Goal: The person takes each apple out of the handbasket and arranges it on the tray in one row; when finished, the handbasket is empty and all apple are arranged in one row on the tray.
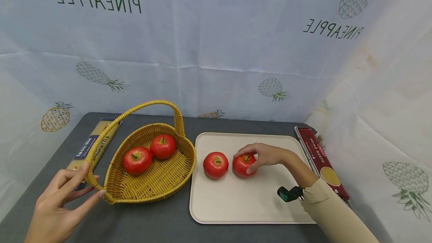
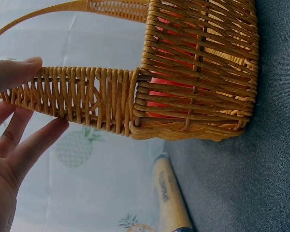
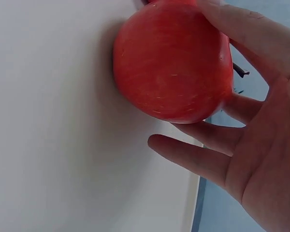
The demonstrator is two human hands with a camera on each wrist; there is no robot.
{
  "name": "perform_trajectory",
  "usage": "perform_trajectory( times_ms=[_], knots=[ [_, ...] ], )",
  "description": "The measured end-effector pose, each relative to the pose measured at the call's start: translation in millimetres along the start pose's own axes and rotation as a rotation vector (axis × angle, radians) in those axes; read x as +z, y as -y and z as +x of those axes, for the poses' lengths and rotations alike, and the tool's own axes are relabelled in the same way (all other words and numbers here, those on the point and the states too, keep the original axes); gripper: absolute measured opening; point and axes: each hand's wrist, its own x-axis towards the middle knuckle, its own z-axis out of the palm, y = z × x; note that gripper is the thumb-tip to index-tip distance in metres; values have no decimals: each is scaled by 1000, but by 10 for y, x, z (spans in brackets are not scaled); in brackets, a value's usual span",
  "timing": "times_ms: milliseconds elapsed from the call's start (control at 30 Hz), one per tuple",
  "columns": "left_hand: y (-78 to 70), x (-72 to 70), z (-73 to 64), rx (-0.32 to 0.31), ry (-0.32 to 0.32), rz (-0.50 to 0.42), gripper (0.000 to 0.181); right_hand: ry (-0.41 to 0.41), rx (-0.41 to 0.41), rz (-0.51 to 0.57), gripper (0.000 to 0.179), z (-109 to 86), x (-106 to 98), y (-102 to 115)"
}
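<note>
My left hand [image 1: 62,202] pinches the near-left end of the handle [image 2: 104,99] of a yellow wicker basket [image 1: 160,183], thumb on one side and fingers on the other. Inside the basket lie two red apples, one to the left [image 1: 137,160] and one farther back [image 1: 163,146]. On a cream tray [image 1: 236,203] to the right, my right hand [image 1: 270,155] grips a red apple [image 3: 171,67] between thumb and fingers from its right side. Another red apple [image 1: 216,165] sits just left of it on the tray.
A spaghetti pack [image 1: 91,143] lies behind the basket's left side, partly covered by the handle and left hand. Along the tray's right edge is a red pasta pack [image 1: 320,156]. A pineapple-print cloth [image 1: 216,40] hangs behind the dark grey table [image 1: 141,224].
</note>
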Motion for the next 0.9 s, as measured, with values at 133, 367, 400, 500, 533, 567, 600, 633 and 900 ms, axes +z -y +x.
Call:
perform_trajectory(
  times_ms=[133, 367, 400, 500, 533, 567, 600, 633, 900],
  knots=[
    [-4, 5, -1, -2, -2, -6, 88, -2, -4, -4, 60, -18, -5, 9],
    [-3, 9, 3, 0, -6, -12, 87, -12, -35, -35, 71, -43, -44, 29],
    [-3, 10, 3, 1, -7, -13, 87, -16, -36, -42, 72, -48, -51, 33],
    [0, 13, 2, 4, -11, -16, 86, -30, -35, -69, 74, -62, -76, 48],
    [2, 15, 2, 4, -13, -16, 86, -34, -34, -77, 75, -67, -84, 55],
    [4, 17, 1, 3, -14, -18, 86, -36, -32, -85, 76, -73, -93, 63],
    [6, 18, -1, 3, -14, -20, 86, -37, -33, -93, 77, -76, -99, 68],
    [9, 20, -3, 3, -15, -21, 86, -37, -35, -97, 79, -82, -107, 80],
    [27, 25, -15, 3, -18, -40, 85, -54, -44, -115, 84, -132, -170, 209]
  ],
)
